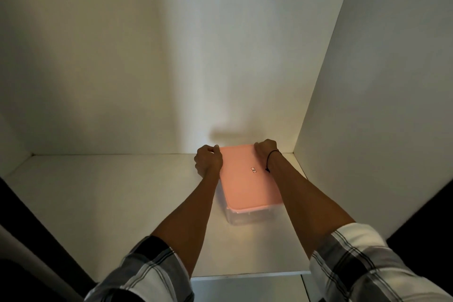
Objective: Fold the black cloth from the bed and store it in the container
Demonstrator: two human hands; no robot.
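A clear plastic container (247, 217) with a pink lid (247, 179) stands on a white shelf (110, 203) inside a cupboard, towards the back right corner. My left hand (208, 160) grips the far left side of the container, fingers curled round the lid's edge. On the far right corner my right hand (266, 151) is closed, a black cord round its wrist. The black cloth is not visible; the lid hides the inside.
The cupboard's white back wall (171, 56) rises just behind the container. Its right side panel (380, 105) stands close to my right arm. The shelf's front edge (245, 274) runs below my forearms, with dark areas at both lower corners.
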